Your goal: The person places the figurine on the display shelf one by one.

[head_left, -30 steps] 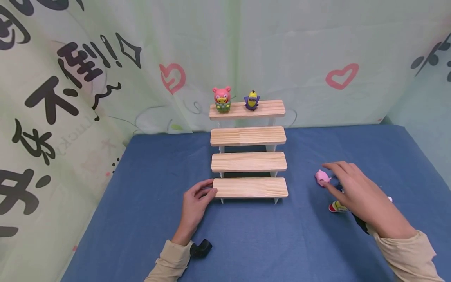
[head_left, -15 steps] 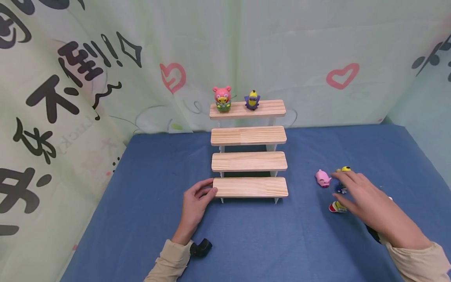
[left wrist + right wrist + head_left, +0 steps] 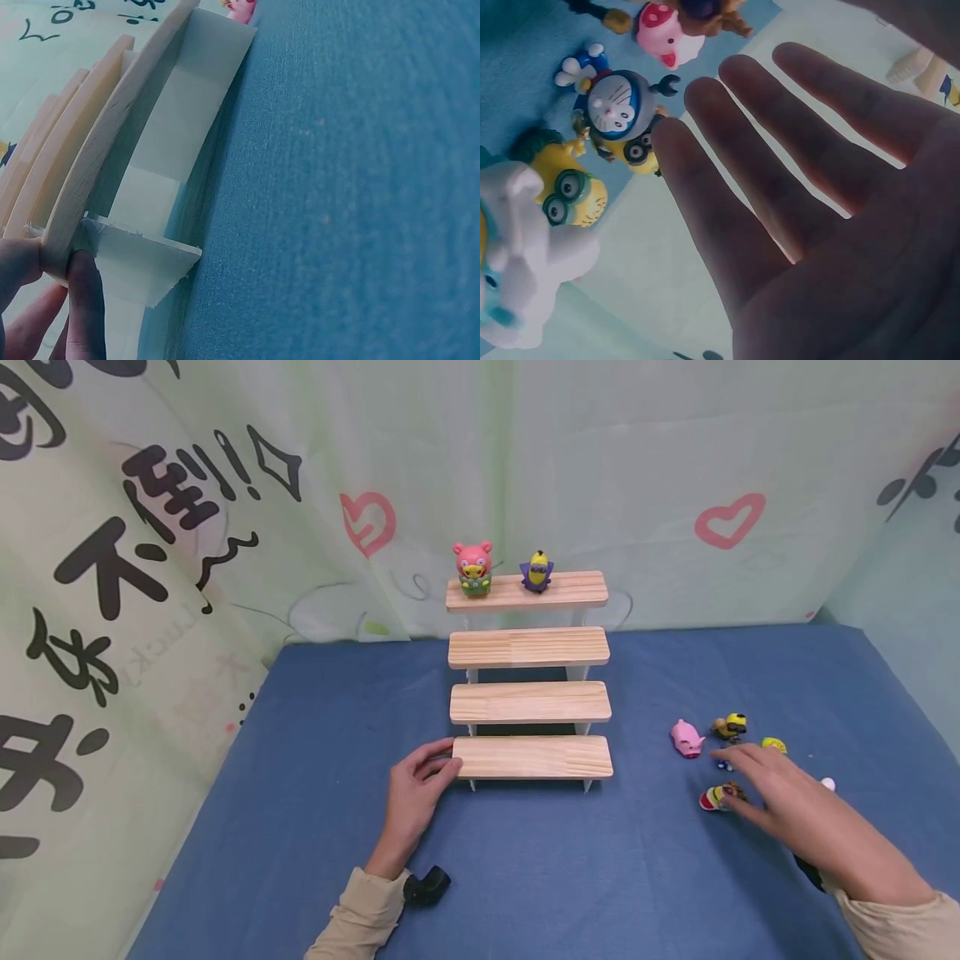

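My left hand (image 3: 420,802) pinches the left end of the lowest board of a stepped wooden display shelf (image 3: 532,757); the left wrist view shows fingertips on both faces of that board (image 3: 112,127). Over the toy figures on the right, my right hand (image 3: 802,810) hovers with fingers extended and nothing held. By its fingertips lie a red-and-yellow figure (image 3: 715,798) and a blue cat figure (image 3: 615,109). A pink pig (image 3: 686,739) and a minion figure (image 3: 731,725) lie just beyond. The hand partly covers another minion (image 3: 774,745) and a white figure (image 3: 517,255).
On the top board stand a pink-headed figure (image 3: 473,570) and a purple-caped minion (image 3: 536,572). The shelf's lower three boards bear no figures. Blue cloth (image 3: 315,760) covers the table, and a printed pale curtain (image 3: 600,468) hangs behind it.
My right hand has drawn back from the pink pig, toward the right and nearer me, uncovering the minions and the red-and-yellow figure. My left hand stays on the shelf.
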Demonstrator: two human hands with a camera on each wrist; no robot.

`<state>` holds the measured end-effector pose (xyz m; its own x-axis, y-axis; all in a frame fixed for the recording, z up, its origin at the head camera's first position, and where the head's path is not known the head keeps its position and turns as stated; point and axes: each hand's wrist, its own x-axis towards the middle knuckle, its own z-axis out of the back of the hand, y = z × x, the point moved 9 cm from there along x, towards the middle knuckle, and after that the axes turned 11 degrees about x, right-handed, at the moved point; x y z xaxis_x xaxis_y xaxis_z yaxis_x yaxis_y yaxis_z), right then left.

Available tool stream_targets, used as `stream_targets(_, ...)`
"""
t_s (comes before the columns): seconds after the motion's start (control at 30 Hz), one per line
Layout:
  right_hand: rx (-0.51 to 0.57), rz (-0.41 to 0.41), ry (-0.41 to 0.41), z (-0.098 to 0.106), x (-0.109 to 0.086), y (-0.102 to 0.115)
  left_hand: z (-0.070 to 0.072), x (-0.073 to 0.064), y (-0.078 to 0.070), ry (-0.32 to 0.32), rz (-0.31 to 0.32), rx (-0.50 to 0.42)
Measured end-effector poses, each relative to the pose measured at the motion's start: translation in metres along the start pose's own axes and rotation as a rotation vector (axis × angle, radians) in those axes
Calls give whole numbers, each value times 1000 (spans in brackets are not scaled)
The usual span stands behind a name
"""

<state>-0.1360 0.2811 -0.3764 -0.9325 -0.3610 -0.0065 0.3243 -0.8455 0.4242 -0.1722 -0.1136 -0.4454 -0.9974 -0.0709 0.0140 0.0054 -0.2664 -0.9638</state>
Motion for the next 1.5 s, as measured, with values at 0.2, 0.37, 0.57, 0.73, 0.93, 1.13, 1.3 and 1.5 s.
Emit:
stream_targets(0.2, -25, 14, 7, -4, -2, -1, 0, 1, 0, 5, -2, -3)
stream_targets(0.37, -34, 43, 16, -9, -2, -3, 1, 2, -1, 3, -5, -4)
stream_targets(0.57, -15, 84, 12, -13, -3, -2, 1, 2, -2, 4, -7, 1)
stream_targets(0.73, -7, 88, 13, -13, -1, -2, 2, 1, -2, 2, -8, 7)
stream_targets(0.93, -3, 61, 47, -16, 0, -3, 2, 0, 1, 4, 1, 11)
stream_targets(1.13, 9, 47, 22, -11, 3, -1, 2, -1, 2, 3, 13, 12)
stream_targets(1.3, 15, 46, 0, -6, 8, 3, 1, -2, 1, -1, 6, 7)
stream_targets(1.5, 21, 61, -6, -2, 13, 11, 1, -1, 1, 6, -4, -1)
